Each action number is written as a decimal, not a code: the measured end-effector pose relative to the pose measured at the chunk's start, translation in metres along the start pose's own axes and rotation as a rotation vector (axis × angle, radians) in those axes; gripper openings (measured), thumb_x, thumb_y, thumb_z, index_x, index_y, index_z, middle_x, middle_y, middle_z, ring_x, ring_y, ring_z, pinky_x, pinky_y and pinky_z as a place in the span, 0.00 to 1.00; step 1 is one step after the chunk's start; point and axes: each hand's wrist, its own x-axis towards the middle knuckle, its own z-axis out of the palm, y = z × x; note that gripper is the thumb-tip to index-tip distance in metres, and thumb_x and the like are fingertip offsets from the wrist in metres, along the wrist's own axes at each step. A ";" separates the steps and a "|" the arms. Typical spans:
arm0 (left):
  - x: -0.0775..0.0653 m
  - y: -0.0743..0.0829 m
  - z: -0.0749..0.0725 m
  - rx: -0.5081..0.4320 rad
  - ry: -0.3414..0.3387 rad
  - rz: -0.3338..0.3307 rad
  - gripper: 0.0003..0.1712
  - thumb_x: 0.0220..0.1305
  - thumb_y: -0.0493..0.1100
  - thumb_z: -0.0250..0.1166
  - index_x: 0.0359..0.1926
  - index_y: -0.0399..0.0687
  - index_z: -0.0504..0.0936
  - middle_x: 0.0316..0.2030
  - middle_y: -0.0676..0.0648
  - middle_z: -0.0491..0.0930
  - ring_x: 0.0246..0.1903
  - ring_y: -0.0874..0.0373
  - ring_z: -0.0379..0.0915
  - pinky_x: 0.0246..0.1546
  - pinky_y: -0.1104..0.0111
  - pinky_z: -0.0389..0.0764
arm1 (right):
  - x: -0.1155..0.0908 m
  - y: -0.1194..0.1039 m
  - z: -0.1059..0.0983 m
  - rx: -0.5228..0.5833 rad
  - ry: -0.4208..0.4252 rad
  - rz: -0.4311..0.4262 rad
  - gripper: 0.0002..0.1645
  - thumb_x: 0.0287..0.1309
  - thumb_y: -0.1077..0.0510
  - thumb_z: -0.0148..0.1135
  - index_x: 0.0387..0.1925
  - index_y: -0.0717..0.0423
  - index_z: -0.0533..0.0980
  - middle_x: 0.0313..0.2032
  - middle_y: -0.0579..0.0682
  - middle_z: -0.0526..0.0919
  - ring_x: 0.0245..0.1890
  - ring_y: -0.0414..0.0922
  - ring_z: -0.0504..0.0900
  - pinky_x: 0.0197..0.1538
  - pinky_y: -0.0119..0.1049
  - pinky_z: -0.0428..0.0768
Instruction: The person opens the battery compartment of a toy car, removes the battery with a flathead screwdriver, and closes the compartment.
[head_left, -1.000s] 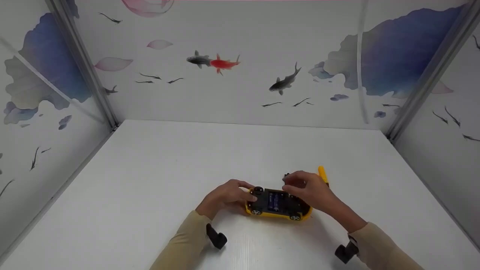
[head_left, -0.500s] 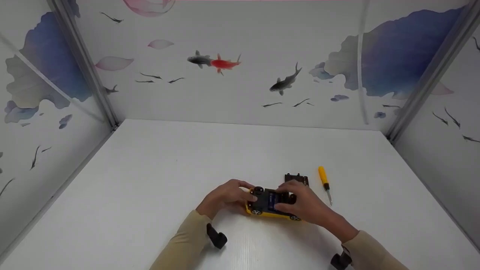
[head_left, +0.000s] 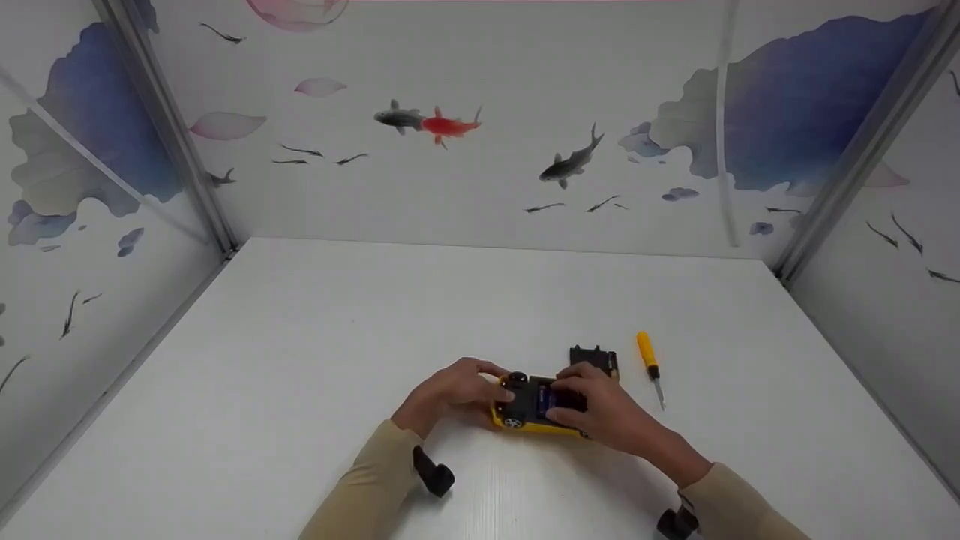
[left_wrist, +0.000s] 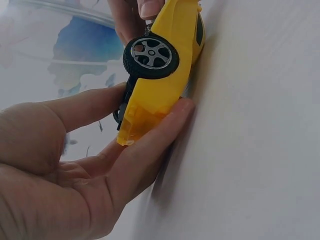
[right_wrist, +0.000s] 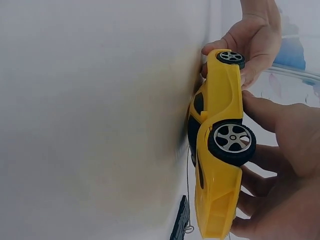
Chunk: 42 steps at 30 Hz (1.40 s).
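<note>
A yellow toy car [head_left: 540, 427] lies upside down, its black underside up, with dark blue batteries [head_left: 545, 402] in an uncovered compartment. My left hand [head_left: 459, 391] grips one end; in the left wrist view its thumb lies on the underside and its fingers [left_wrist: 165, 125] lie below the yellow body. The thumb and fingertips of my right hand [head_left: 604, 409] are at the compartment, on either side of the batteries. I cannot tell whether they pinch a battery. In the right wrist view the right hand [right_wrist: 285, 165] touches the underside and hides the compartment.
Just behind the right hand lies a flat black cover-like piece [head_left: 592, 358] with small tabs. To its right is a screwdriver [head_left: 648, 360] with a yellow handle. A thin wire [right_wrist: 188, 200] with a looped end shows beside the car. Printed wall panels [head_left: 480, 187] enclose the white table [head_left: 337, 315].
My right hand has moved left from the car's far end onto the battery compartment, uncovering the black piece and the screwdriver. The left hand and the car have stayed in place.
</note>
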 end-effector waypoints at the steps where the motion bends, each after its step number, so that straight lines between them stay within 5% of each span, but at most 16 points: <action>1: 0.000 0.000 0.000 0.012 0.008 0.001 0.28 0.57 0.46 0.74 0.59 0.51 0.82 0.57 0.41 0.78 0.46 0.52 0.79 0.53 0.61 0.82 | 0.000 0.000 0.000 -0.011 -0.005 -0.003 0.25 0.64 0.46 0.66 0.57 0.56 0.81 0.60 0.53 0.74 0.60 0.52 0.75 0.61 0.52 0.79; 5: 0.000 0.001 0.000 0.030 0.022 -0.003 0.27 0.56 0.47 0.74 0.59 0.52 0.82 0.56 0.42 0.79 0.47 0.53 0.78 0.56 0.60 0.81 | 0.000 -0.001 -0.001 -0.035 -0.017 -0.009 0.24 0.68 0.44 0.60 0.56 0.56 0.81 0.61 0.54 0.74 0.61 0.53 0.75 0.63 0.55 0.77; 10: 0.000 0.001 0.001 -0.022 -0.007 -0.022 0.28 0.57 0.45 0.74 0.59 0.50 0.81 0.54 0.41 0.80 0.44 0.53 0.81 0.48 0.62 0.85 | -0.002 -0.001 -0.001 -0.015 -0.021 0.001 0.23 0.71 0.43 0.56 0.54 0.52 0.84 0.62 0.53 0.74 0.63 0.54 0.73 0.64 0.57 0.75; 23: 0.000 0.001 0.000 0.021 0.015 -0.022 0.26 0.57 0.46 0.74 0.58 0.53 0.83 0.59 0.42 0.77 0.48 0.52 0.78 0.56 0.61 0.81 | -0.009 -0.005 0.001 -0.117 0.025 -0.074 0.26 0.56 0.45 0.73 0.52 0.55 0.84 0.65 0.56 0.74 0.66 0.59 0.70 0.66 0.62 0.72; 30: -0.001 -0.001 0.000 0.005 0.013 -0.021 0.27 0.56 0.47 0.74 0.58 0.54 0.83 0.57 0.43 0.77 0.48 0.53 0.77 0.55 0.62 0.79 | -0.006 -0.006 0.005 -0.040 0.078 -0.055 0.17 0.57 0.48 0.73 0.45 0.52 0.86 0.59 0.52 0.78 0.63 0.54 0.73 0.64 0.57 0.76; 42: 0.000 -0.002 -0.001 0.008 0.027 -0.015 0.25 0.55 0.47 0.74 0.56 0.55 0.84 0.59 0.43 0.77 0.53 0.51 0.74 0.61 0.57 0.73 | 0.003 -0.005 0.006 0.014 0.221 -0.108 0.11 0.62 0.57 0.68 0.46 0.51 0.83 0.42 0.44 0.87 0.43 0.40 0.83 0.49 0.41 0.85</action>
